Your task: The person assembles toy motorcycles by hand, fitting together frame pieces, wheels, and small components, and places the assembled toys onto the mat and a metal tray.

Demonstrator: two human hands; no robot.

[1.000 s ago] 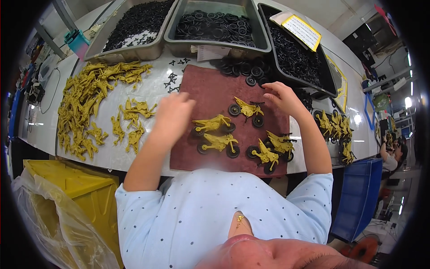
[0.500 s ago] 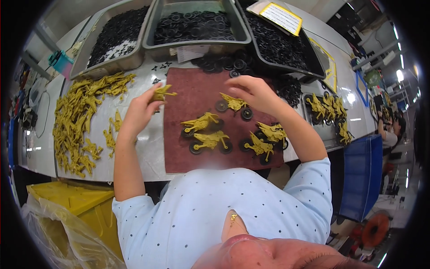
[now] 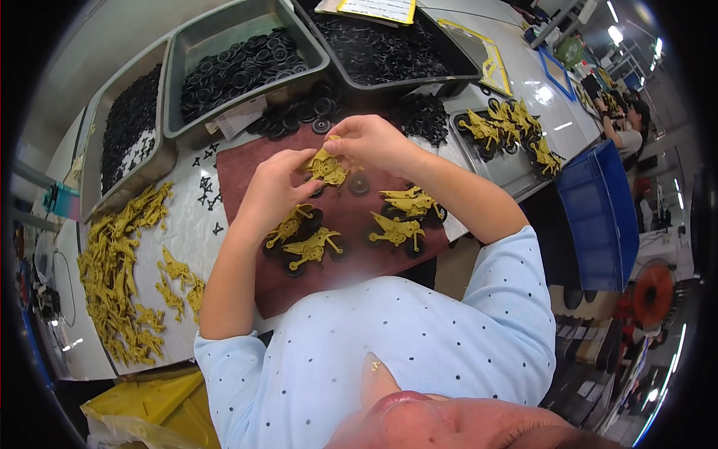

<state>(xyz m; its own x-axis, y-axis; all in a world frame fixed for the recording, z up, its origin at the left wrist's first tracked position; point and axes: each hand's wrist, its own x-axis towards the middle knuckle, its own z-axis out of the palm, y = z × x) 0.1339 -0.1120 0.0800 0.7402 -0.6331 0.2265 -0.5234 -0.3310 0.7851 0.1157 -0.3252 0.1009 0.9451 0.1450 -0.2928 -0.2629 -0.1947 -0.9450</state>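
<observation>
Two hands meet over one yellow motorbike body near the far edge of a maroon cloth. The left hand pinches its left side; the right hand closes thumb and fingertips narrowly at its top. Steady support from the left and light, square pressure from the right would likely spare the thin parts. Four wheeled motorbikes lie toward the cloth's near edge. A yellow heap lines the white table's left edge, a wheel bin its far edge; a co-worker appears beyond the right.
</observation>
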